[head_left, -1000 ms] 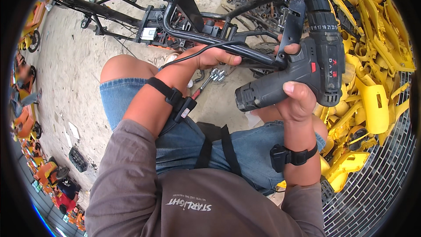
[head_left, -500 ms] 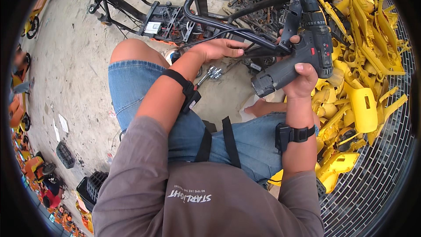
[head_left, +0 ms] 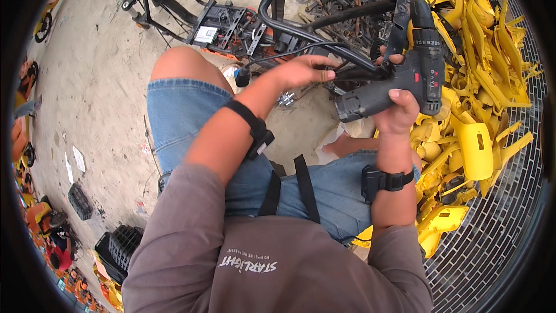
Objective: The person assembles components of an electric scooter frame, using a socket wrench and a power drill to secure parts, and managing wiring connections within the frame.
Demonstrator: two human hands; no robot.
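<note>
Right hand (head_left: 399,111) clamped on a black cordless drill (head_left: 427,64), left hand (head_left: 306,73) beside a black tubular vehicle frame (head_left: 313,40) — its hold impossible to tell — yellow plastic panels (head_left: 476,150) heaped at right

Right hand (head_left: 397,115) has a black drill (head_left: 427,61) gripped right of center, chuck pointing at the top of the frame. Left hand (head_left: 302,73) is near the middle, right by a black tubular frame (head_left: 310,39); can't tell if it's pinching anything. There's 1 black band (head_left: 395,181) on each forearm. Huge heap of yellow parts (head_left: 478,148) down the right side, loose metal bits (head_left: 324,0) up top.
</note>
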